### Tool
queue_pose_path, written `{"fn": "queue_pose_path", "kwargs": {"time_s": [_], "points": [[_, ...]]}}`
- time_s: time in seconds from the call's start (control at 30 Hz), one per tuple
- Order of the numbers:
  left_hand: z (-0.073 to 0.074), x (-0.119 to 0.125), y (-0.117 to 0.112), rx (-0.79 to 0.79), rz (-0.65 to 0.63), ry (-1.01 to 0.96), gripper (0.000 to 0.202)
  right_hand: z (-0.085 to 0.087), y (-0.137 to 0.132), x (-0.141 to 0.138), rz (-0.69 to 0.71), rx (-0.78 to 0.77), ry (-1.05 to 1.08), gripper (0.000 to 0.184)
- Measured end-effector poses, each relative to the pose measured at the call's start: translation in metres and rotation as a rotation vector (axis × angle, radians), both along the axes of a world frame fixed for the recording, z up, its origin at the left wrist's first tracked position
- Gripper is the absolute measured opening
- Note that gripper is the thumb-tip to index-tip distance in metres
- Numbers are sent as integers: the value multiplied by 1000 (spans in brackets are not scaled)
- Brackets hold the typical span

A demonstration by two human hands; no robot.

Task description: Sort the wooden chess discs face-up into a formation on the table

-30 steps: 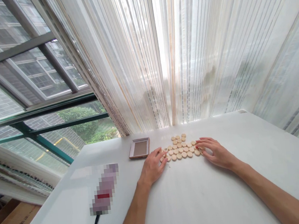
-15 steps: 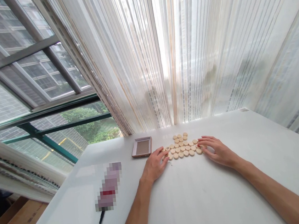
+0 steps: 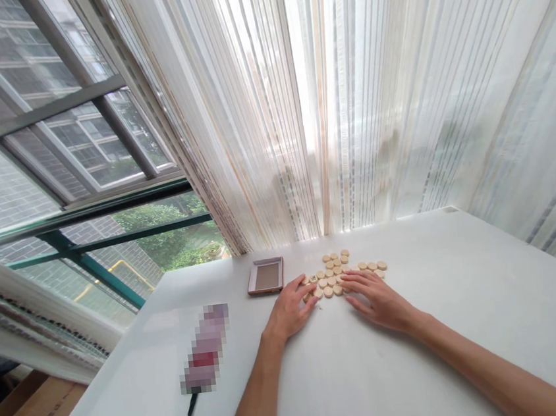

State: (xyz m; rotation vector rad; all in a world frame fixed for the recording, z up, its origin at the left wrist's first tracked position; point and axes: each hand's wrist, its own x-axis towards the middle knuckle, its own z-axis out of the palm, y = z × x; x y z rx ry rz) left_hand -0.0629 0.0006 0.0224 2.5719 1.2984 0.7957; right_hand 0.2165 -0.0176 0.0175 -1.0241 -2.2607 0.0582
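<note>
On the table, I see discs in sideways rows, left hand at their left end, right hand mid-row; both curved, any hold I can't tell.

Left hand, right hand and forearms are bare

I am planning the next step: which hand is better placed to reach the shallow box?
Probably the left hand: it is close to the shallow box, while the right hand is farther, its fingers at the discs.
</note>
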Motion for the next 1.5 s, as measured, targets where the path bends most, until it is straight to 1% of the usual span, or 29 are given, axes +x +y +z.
{"fn": "queue_pose_path", "kwargs": {"time_s": [0.07, 0.13, 0.17, 0.2, 0.3, 0.37, 0.43, 0.5, 0.57, 0.7, 0.8, 0.9, 1.0, 1.07, 1.13, 1.2, 1.33, 1.43, 1.5], "points": [[-1, 0, 0, -7, 3, -14, 31, 0, 6, -4, -18, -31, -34, 32], [-3, 0, 1, -14, 16, -32, 31, 1, 21, 0, -104, -84, -43, 32], [-3, 1, 1, -17, 22, -41, 32, 2, 30, 3, -173, -130, -43, 32], [-3, 1, 1, -19, 24, -48, 34, 3, 41, 8, -213, -153, -43, 34], [-3, 2, 0, -25, 16, -71, 35, 7, 75, 23, -280, -201, -53, 37], [-4, 3, 0, -28, 7, -83, 34, 10, 94, 28, -274, -244, -75, 40], [-5, 2, 0, -31, 8, -93, 35, 13, 109, 30, -236, -287, -107, 43], [-6, 2, 0, -36, 24, -104, 33, 15, 121, 29, -188, -325, -142, 43], [-8, 2, 0, -36, 43, -119, 32, 18, 128, 29, -145, -350, -170, 40], [-7, 3, 0, -36, 42, -130, 32, 23, 134, 34, -103, -353, -190, 28], [-5, 3, -1, -46, 40, -130, 24, 26, 130, 36, -138, -336, -172, 26], [-5, 4, 0, -36, 44, -142, 25, 27, 119, 25, -173, -312, -147, 29], [-6, 4, 0, -28, 38, -137, 29, 27, 107, 7, -135, -295, -154, 24], [-7, 4, 0, -26, 35, -130, 32, 27, 105, 1, -138, -286, -154, 23], [-7, 5, 0, -19, 36, -128, 35, 28, 107, 3, -172, -280, -138, 26], [-7, 5, -1, -9, 38, -123, 38, 29, 112, 13, -203, -293, -134, 26], [-7, 6, -1, -1, 37, -109, 41, 30, 120, 31, -184, -343, -165, 22], [-6, 7, -2, -1, 34, -108, 42, 30, 126, 32, -171, -352, -177, 24], [-6, 6, -2, -1, 37, -104, 42, 29, 130, 30, -161, -352, -181, 23]]}}
